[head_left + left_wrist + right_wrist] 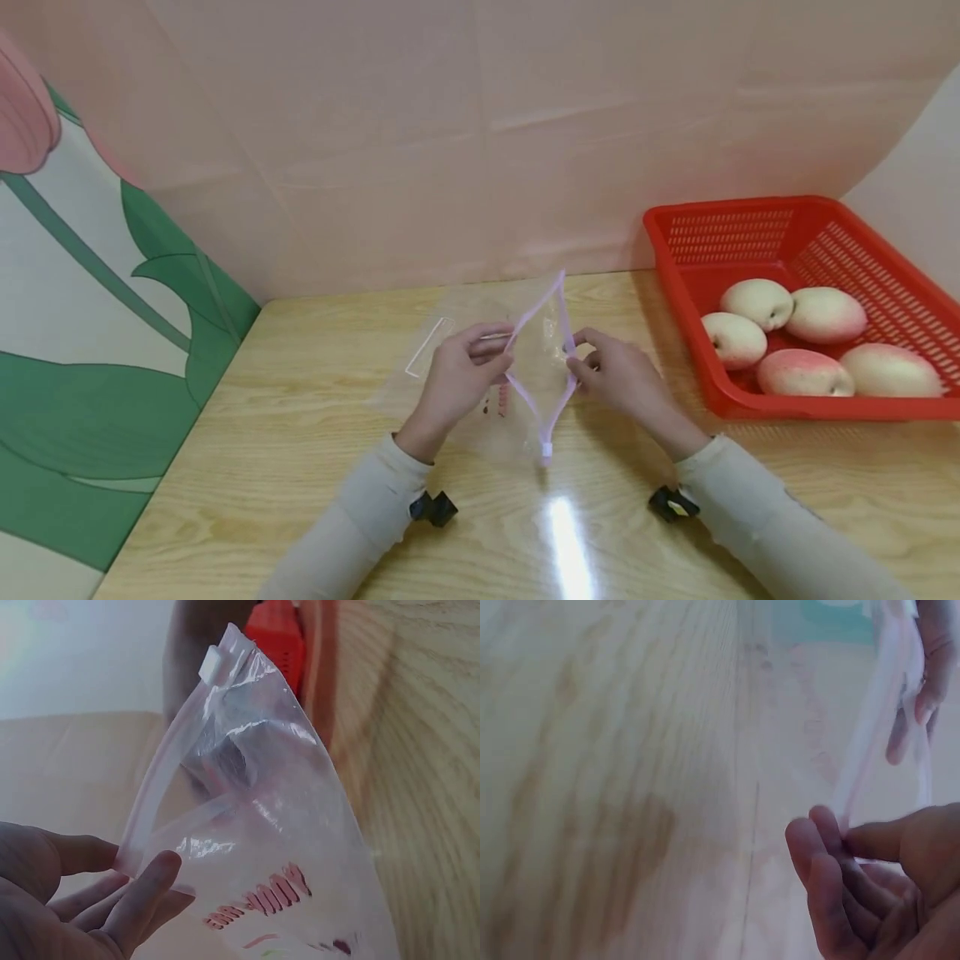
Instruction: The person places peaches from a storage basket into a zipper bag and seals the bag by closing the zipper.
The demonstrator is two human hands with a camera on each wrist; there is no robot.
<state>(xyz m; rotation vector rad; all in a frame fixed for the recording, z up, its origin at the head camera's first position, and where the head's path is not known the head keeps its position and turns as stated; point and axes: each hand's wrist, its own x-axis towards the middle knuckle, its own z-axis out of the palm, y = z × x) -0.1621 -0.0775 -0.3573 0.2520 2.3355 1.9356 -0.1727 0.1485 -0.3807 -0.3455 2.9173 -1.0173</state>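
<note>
A clear plastic zipper bag (480,433) with a pale purple zip edge is held above the wooden table, its mouth spread into a diamond. My left hand (468,367) pinches the left zip edge between thumb and fingers. Opposite it, my right hand (615,371) pinches the right edge. A white slider (547,450) sits at the near end of the zip. In the left wrist view, red lettering (277,892) shows on the bag's side. The right wrist view shows the right fingers (829,892) at the zip strip (866,735). Nothing can be seen inside the bag.
A red plastic basket (682,333) stands at the right and holds several peaches (828,315). The wooden table (247,467) reaches back to a pinkish covered wall (375,150). A panel with green leaves (180,292) borders the left side.
</note>
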